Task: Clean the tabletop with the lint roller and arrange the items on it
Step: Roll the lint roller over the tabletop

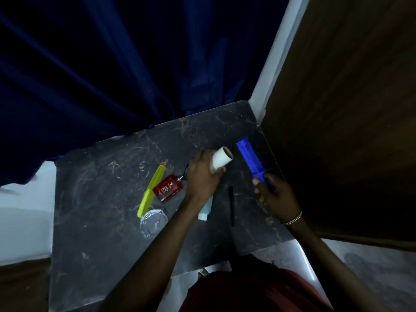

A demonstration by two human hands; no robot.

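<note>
My left hand (203, 174) grips a white roll of lint paper (221, 160), lifted over the middle of the dark marble tabletop (101, 233). Just to its right, my right hand (273, 194) holds the blue lint roller handle (252, 159) by its lower end, its bare spindle pointing away from me. The roll and the handle are apart. On the table lie a red perfume bottle (167, 190), a yellow-green comb (151, 190), a clear glass ashtray (153, 222), a pale teal tube (206, 211) partly under my left forearm, and a thin black pen (231, 204).
A dark blue curtain (112, 70) hangs over the table's far edge. A brown wooden panel (349, 109) borders the table's right side. A pale surface (24, 217) lies left of the table, and the floor shows at the near right.
</note>
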